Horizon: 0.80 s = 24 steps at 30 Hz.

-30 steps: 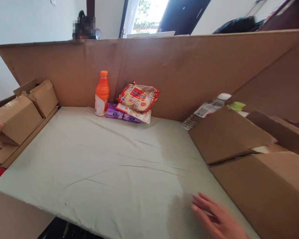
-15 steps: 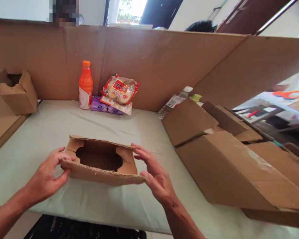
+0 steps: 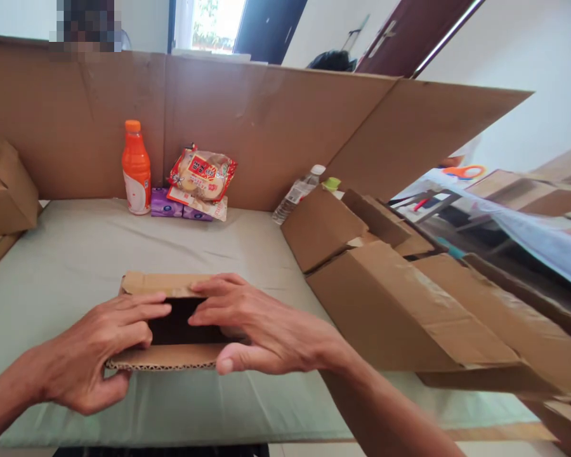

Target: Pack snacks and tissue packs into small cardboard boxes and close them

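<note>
A small brown cardboard box (image 3: pixel 185 357) stands on the pale cloth in front of me, its dark opening facing up. Its long near flap leans inward, and the far flap (image 3: pixel 157 283) is bent over too. My left hand (image 3: pixel 109 346) grips the left end, fingers across the top and thumb against the near side. On the right end lies my right hand (image 3: pixel 257 324), its fingertips on the far flap and over the opening, its thumb at the near flap's edge. The right end of the box is hidden under that hand.
An orange bottle (image 3: pixel 136 168), purple tissue packs (image 3: pixel 165 204) and a bagged snack (image 3: pixel 203 174) stand along the cardboard wall (image 3: pixel 247 114). A clear bottle (image 3: pixel 297 193) leans beside large open cartons (image 3: pixel 380 304) on the right. Another small box (image 3: pixel 14 190) sits at left.
Both hands have come inward from the box's ends to over its top. The long flaps, upright before, now tilt inward over the opening. My view has turned right.
</note>
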Tool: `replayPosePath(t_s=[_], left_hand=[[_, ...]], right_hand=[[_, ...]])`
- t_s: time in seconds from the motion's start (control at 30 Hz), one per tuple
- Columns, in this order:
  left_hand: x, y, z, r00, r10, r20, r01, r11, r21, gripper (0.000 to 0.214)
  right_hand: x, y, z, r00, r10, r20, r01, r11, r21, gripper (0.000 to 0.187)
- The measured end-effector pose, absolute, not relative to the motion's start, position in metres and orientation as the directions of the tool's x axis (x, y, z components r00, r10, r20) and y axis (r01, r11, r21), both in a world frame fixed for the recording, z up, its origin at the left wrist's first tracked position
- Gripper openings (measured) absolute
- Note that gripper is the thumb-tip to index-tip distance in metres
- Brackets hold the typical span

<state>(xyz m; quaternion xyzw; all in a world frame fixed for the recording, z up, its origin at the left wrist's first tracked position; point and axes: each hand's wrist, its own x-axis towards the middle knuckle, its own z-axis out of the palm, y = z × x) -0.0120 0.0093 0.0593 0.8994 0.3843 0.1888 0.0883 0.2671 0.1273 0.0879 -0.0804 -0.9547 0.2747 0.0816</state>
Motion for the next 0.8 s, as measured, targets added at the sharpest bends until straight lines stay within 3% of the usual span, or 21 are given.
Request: replayPosePath(t_s=[0.2,0.27,0.37,0.47,0.53,0.63,0.7,0.8], left_hand=[[-0.009,0.02,0.064,0.693,0.64,0.332,0.603,-0.767,0.219,0.028],[-0.007,0.023,0.062,0.718,0.628,0.301,0.569,-0.778,0.267,0.031],[0.0,0.03,0.063,0.77,0.615,0.169,0.538,-0.768,0.347,0.026],[0.008,0.038,0.07,0.788,0.612,0.069,0.567,-0.765,0.304,0.019],[0.008,0.038,0.074,0.784,0.614,0.098,0.585,-0.781,0.217,0.017],[-0.004,0.028,0.073,0.749,0.626,0.22,0.616,-0.779,0.12,0.036],[-0.016,0.018,0.067,0.676,0.663,0.321,0.673,-0.734,0.098,0.042],[-0.028,0.004,0.051,0.523,0.72,0.456,0.765,-0.632,0.122,0.033]], right_hand=[[0.283,0.114,0.113,-0.936,0.333,0.114,0.237,0.836,-0.494,0.048],[0.281,0.114,0.115,-0.951,0.305,0.056,0.238,0.834,-0.498,0.038],[0.256,0.124,0.108,-0.978,0.168,-0.121,0.206,0.842,-0.499,0.035],[0.228,0.132,0.102,-0.875,0.138,-0.463,0.294,0.913,-0.284,0.03],[0.225,0.132,0.105,-0.808,0.221,-0.547,0.306,0.95,-0.068,0.029],[0.25,0.132,0.111,-0.872,0.322,-0.37,0.334,0.942,0.032,0.025],[0.277,0.136,0.104,-0.901,0.397,-0.176,0.405,0.914,-0.013,0.019],[0.311,0.142,0.076,-0.893,0.448,0.04,0.436,0.884,-0.167,0.03]])
